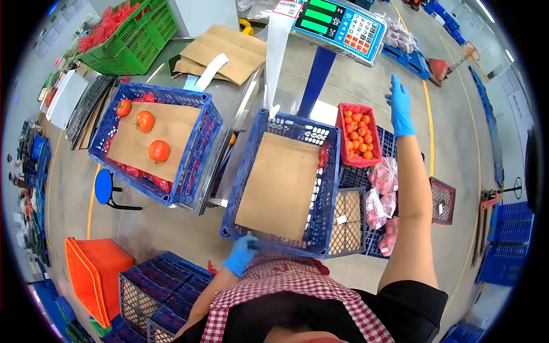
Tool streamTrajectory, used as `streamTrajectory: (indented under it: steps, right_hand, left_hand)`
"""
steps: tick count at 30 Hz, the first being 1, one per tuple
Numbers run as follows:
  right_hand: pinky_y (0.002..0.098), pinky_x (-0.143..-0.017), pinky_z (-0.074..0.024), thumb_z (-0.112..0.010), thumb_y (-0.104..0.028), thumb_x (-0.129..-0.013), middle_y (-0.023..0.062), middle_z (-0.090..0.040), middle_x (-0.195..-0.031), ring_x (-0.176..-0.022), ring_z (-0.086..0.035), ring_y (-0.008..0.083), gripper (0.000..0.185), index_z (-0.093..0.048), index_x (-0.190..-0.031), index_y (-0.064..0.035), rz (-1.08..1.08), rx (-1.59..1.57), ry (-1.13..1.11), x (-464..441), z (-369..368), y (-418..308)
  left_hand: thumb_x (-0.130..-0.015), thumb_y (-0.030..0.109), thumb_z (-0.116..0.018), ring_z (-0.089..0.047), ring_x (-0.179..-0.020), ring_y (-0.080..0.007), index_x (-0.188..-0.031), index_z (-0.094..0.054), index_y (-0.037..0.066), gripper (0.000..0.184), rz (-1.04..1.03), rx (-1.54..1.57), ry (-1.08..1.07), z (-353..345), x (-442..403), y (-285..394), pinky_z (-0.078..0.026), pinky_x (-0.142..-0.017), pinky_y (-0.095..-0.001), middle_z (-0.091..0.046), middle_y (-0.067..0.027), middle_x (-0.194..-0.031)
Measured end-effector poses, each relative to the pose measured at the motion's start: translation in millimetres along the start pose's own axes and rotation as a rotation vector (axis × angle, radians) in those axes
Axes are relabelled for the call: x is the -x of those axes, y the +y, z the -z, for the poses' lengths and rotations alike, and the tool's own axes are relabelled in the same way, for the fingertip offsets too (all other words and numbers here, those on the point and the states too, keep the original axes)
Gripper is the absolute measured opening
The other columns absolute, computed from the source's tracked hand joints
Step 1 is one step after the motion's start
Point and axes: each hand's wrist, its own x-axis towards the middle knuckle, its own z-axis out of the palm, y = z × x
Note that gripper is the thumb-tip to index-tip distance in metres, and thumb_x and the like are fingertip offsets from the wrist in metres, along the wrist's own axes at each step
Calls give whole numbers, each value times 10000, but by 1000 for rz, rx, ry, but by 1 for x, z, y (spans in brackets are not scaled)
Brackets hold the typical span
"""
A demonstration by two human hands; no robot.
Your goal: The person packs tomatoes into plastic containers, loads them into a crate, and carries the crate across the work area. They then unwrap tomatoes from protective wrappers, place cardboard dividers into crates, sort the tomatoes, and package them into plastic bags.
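A blue plastic crate (334, 200) stands in front of me, its bottom lined with a sheet of brown cardboard (280, 188). My left hand (240, 255), in a blue glove, grips the near left corner of its rim. My right hand (402, 106), gloved too, is stretched out at the upper right with its fingers extended and nothing in it. Below and left of that hand is a red-lined crate of tomatoes (359, 136). To the left, a second blue crate (197, 143) has cardboard in it and three tomatoes, one of them a large tomato (159, 151).
A weighing scale display (343, 28) rises on a blue post (316, 83) beyond the crate. Flattened cardboard (226, 54) and a green crate (128, 43) lie at the upper left. Bagged produce (384, 177) sits at right, an orange bin (94, 274) at lower left.
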Motion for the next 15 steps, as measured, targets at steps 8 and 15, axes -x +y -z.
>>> streamTrajectory:
  steps: [8, 15]
  right_hand:
    - [308, -659, -451, -518, -492, -848, 104, -556, -992, -763, -570, 186, 555, -533, -1121, -9, -169, 67, -52, 42, 54, 25]
    - [280, -607, -448, -556, -453, -839, 96, -599, -941, -707, -581, 163, 492, -568, -1075, -22, -114, 88, -127, 34, 52, 16]
  left_hand:
    - [-714, 71, -565, -580, -755, -304, -792, -587, 16, 98, -37, -46, -8, 26, -65, 20, -485, -673, -431, -611, -163, -825]
    - [-729, 215, -638, -576, -757, -287, -947, -572, 45, 284, -378, -447, -128, 109, -153, -58, -487, -668, -385, -598, -143, -884]
